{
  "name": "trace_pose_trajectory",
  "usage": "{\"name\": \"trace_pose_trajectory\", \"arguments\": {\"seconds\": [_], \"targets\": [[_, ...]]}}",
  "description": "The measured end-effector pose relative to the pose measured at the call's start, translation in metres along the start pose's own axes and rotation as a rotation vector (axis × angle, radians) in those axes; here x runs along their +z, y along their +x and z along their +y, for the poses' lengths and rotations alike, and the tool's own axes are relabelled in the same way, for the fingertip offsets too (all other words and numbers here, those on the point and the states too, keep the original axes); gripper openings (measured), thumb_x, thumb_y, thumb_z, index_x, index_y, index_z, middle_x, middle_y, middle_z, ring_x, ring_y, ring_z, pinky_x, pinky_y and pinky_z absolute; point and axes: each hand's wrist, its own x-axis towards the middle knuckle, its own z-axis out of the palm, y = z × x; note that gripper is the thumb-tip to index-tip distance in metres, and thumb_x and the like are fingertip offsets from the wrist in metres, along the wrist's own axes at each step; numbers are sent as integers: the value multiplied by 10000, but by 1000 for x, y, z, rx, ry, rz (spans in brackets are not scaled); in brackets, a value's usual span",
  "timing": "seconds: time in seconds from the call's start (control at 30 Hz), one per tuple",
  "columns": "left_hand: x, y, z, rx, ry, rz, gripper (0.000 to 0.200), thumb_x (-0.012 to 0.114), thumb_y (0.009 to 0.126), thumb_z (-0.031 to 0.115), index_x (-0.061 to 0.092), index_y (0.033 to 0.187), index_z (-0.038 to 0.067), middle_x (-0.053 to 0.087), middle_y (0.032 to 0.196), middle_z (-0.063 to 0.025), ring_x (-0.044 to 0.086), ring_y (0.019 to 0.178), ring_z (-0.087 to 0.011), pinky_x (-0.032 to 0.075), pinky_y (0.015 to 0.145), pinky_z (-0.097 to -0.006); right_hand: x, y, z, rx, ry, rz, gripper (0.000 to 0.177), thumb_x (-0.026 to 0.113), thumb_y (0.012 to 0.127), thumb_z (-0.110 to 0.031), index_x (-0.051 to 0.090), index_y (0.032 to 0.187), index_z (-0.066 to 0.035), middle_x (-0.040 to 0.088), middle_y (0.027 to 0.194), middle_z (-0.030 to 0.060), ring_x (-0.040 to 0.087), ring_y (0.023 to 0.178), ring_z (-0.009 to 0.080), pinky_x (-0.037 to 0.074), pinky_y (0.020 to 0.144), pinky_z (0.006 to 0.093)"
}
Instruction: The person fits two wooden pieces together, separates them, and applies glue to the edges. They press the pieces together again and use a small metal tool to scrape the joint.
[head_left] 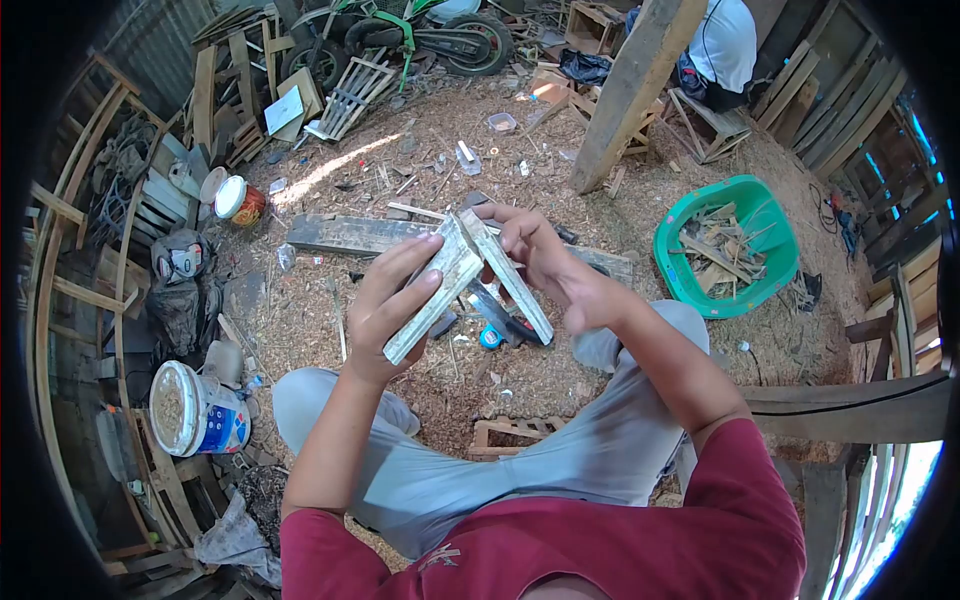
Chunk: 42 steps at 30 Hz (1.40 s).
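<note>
My left hand (pixel 385 295) is closed round a short, pale, weathered wood piece (pixel 436 287), fingers over its broad face. My right hand (pixel 555 265) pinches a narrower wood strip (pixel 512 285) near its upper end. The two pieces meet or nearly touch at the top and spread apart below, like an upturned V, above my lap. Beneath them, on the sawdust, lie a dark long-shaped tool (pixel 497 308), partly hidden, and a small round blue object (pixel 490 337). A thick grey plank (pixel 335 234) lies crosswise behind my hands.
A green tub (pixel 668 265) of wood scraps sits at right, near a wooden post (pixel 635 95). At left stand a white bucket (pixel 180 410) and a smaller tub (pixel 238 200). A motorbike (pixel 440 40) and a seated person (pixel 722 50) are at the back. A slatted wooden piece (pixel 510 434) lies between my legs.
</note>
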Motion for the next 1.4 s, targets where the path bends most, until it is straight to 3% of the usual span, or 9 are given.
{"name": "trace_pose_trajectory", "arguments": {"seconds": [0.2, 0.3, 0.4, 0.5, 0.7, 0.9, 1.0, 1.2, 1.4], "targets": [[-3, 8, 9, 18, 36, -87, 431, 801, 847, 144, 726, 1271, 148, 705, 1354, -212, 674, 1246, -431, 555, 1035, -514, 0, 2, -9, 107, -330, 88, 907, 813, 893, -458, 339, 1578, -101, 263, 1613, 184, 313, 1543, 308, 275, 1250, 462], [-4, 9, 12, 28, 59, -111, 425, 804, 835, 147, 742, 1256, 155, 708, 1349, -211, 670, 1252, -428, 562, 1029, -506, 2, 2, -4, -48, -395, 144, 798, 802, 897, -415, 474, 1558, -110, 438, 1543, 163, 385, 1516, 325, 310, 1231, 482], [-7, 12, 15, 35, 43, -135, 423, 808, 819, 152, 756, 1238, 164, 713, 1342, -206, 670, 1252, -422, 569, 1027, -493, 7, 1, -4, -43, -338, 196, 793, 817, 894, -445, 511, 1533, -89, 497, 1503, 175, 419, 1498, 342, 307, 1237, 469], [-7, 9, 13, 69, 58, -141, 425, 809, 802, 156, 764, 1225, 172, 718, 1329, -198, 672, 1247, -410, 580, 1020, -477, 6, 0, -1, -59, -299, 196, 813, 828, 881, -496, 524, 1510, -79, 517, 1489, 178, 434, 1495, 334, 299, 1242, 457], [-4, 11, 20, 81, 88, -167, 404, 810, 785, 136, 788, 1185, 186, 719, 1330, -172, 676, 1232, -380, 607, 974, -449, 1, -5, 5, -40, -201, 192, 786, 872, 849, -377, 524, 1483, -70, 512, 1490, 168, 453, 1472, 291, 305, 1235, 433], [-3, 13, 28, 109, 109, -149, 387, 814, 780, 154, 789, 1163, 204, 730, 1298, -120, 679, 1171, -318, 610, 924, -424, 6, 1, -9, 14, -45, 254, 1002, 961, 715, -346, 464, 1525, -30, 514, 1491, 136, 475, 1433, 254, 330, 1225, 406], [-3, 14, 27, 167, 136, -154, 362, 805, 798, 165, 785, 1155, 218, 731, 1289, -101, 676, 1156, -303, 606, 916, -427, 2, 0, -10, 51, -80, 235, 1188, 1010, 649, -421, 387, 1549, 43, 548, 1498, 215, 525, 1426, 284, 367, 1225, 418], [-4, 16, 31, 193, 170, -158, 337, 793, 827, 165, 780, 1155, 240, 725, 1301, -65, 662, 1168, -282, 598, 920, -431, 2, -1, -13, 41, -41, 181, 1207, 1020, 646, -404, 380, 1559, 57, 521, 1524, 207, 510, 1444, 283, 350, 1243, 427], [-8, 17, 31, 194, 185, -159, 338, 797, 829, 170, 780, 1154, 262, 721, 1308, -44, 654, 1168, -268, 600, 922, -425, 0, -1, -7, -46, -22, 139, 1080, 1027, 666, -279, 456, 1539, 3, 507, 1507, 126, 486, 1416, 235, 331, 1217, 394]]}}
